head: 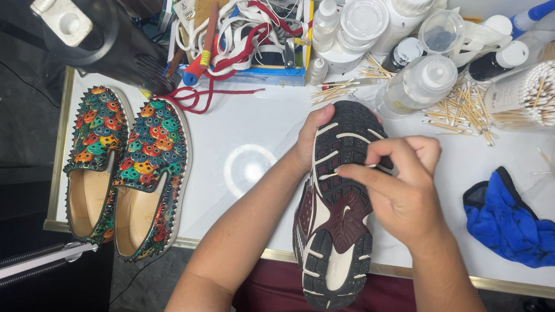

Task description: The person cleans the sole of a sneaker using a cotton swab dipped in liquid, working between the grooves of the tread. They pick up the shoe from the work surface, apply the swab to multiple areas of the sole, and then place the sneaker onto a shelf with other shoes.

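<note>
White table (260, 126) backs a maroon, white-ribbed sneaker sole (336, 218), held upturned

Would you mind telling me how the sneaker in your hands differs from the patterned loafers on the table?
The sneaker is maroon, black and white; the loafers are multicoloured with studded edges. The sneaker is sole-up, held by the left hand and right hand; the loafers rest upright on the table, untouched. Both point away from you.

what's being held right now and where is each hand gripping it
A sneaker, sole up. The left hand grips its toe-end edge; the right hand pinches a thin stick against the sole.
</note>
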